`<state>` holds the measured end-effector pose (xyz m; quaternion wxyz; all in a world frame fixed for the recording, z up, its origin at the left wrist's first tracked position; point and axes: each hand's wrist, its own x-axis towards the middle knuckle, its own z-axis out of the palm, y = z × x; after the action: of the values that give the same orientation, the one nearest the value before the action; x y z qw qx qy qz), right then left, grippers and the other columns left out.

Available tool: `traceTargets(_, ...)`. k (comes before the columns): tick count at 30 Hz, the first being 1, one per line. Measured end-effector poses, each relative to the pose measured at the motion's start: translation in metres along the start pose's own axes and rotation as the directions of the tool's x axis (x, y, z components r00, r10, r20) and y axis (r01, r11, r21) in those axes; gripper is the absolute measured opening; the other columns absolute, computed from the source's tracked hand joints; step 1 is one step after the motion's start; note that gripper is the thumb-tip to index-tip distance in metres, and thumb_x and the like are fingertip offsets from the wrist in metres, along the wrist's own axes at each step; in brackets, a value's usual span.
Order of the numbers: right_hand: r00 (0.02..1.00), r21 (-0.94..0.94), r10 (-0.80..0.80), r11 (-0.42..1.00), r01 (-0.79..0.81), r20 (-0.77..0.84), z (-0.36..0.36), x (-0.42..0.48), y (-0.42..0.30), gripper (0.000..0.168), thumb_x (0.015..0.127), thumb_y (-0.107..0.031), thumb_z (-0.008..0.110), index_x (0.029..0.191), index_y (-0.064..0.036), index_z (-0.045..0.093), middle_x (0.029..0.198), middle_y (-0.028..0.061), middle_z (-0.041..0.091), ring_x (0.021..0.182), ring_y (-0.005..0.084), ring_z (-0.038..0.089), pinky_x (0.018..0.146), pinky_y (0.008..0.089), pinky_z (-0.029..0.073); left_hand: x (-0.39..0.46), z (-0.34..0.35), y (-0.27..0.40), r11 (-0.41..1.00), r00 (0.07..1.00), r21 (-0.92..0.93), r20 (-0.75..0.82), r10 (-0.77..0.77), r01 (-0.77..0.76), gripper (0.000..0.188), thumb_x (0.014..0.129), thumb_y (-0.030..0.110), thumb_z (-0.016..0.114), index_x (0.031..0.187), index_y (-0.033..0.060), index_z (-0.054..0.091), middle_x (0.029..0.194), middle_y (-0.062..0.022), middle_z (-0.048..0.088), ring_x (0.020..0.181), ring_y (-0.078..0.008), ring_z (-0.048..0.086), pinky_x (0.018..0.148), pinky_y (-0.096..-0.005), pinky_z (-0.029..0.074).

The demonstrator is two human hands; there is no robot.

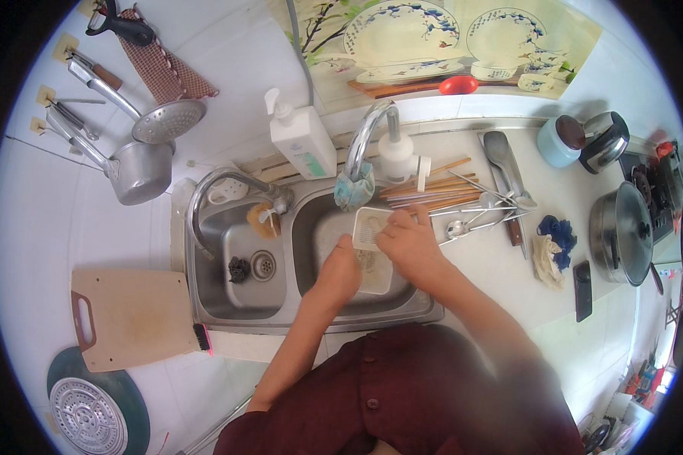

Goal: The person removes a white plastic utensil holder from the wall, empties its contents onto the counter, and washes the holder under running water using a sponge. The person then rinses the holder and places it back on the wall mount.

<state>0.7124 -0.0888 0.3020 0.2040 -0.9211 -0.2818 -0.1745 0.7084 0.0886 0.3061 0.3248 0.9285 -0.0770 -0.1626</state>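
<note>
Over the right basin of a double steel sink (324,318), both hands hold a pale plastic utensil holder (370,223) with a slotted part. My left hand (341,270) grips its left edge. My right hand (407,239) is at its upper right side, fingers curled on it. The holder's lower part (374,273) looks translucent; whether it is one piece or two I cannot tell. Just above hangs a curved chrome tap (370,133) with a teal cloth (354,186) round its spout. Chopsticks (449,190) and metal spoons (458,228) lie on the counter right of my right hand.
The left basin holds a dark scourer (239,269) beside its drain, under a second tap (196,199). A soap bottle (303,139) stands behind. Leftward is a cutting board (134,318). On the right are cloths (552,244), a phone-like black object (583,291) and a lidded pot (620,233).
</note>
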Motion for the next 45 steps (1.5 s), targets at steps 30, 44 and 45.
traceTargets(30,0.996,0.083,0.039,0.996,-0.033,-0.077,0.006,0.003,-0.006,0.016,0.065,-0.004,0.059,0.078,-0.012,0.06,0.08,0.0006,0.06,0.094,0.0216,0.054,0.093,0.0471,0.033,-0.007,0.01,0.003,0.993,0.992,0.012,-0.046,0.121,-0.121,0.015,0.084,-0.001,0.041,0.098,-0.0065,0.044,0.091,-0.0361,0.057,0.087,-0.0511,0.057,0.075,-0.0527,0.046)
traceTargets(44,0.991,0.09,0.06,0.995,-0.049,-0.121,0.007,-0.002,-0.014,0.012,0.068,-0.006,0.06,0.077,-0.013,0.061,0.082,0.0002,0.061,0.098,0.0217,0.053,0.097,0.051,0.031,-0.01,0.006,0.008,0.999,0.999,0.012,0.014,0.035,-0.035,0.018,0.085,0.0,0.042,0.102,-0.0077,0.045,0.096,-0.0339,0.059,0.092,-0.0482,0.058,0.079,-0.0507,0.047)
traceTargets(45,0.993,0.079,0.07,0.995,-0.062,-0.096,0.008,-0.002,-0.012,0.012,0.068,-0.006,0.06,0.077,-0.013,0.061,0.082,0.0002,0.061,0.099,0.0216,0.053,0.097,0.0511,0.031,-0.009,0.007,0.009,0.999,0.999,0.005,0.01,0.05,-0.05,0.019,0.085,0.0,0.042,0.102,-0.0077,0.045,0.096,-0.0338,0.059,0.092,-0.0482,0.058,0.078,-0.0507,0.047)
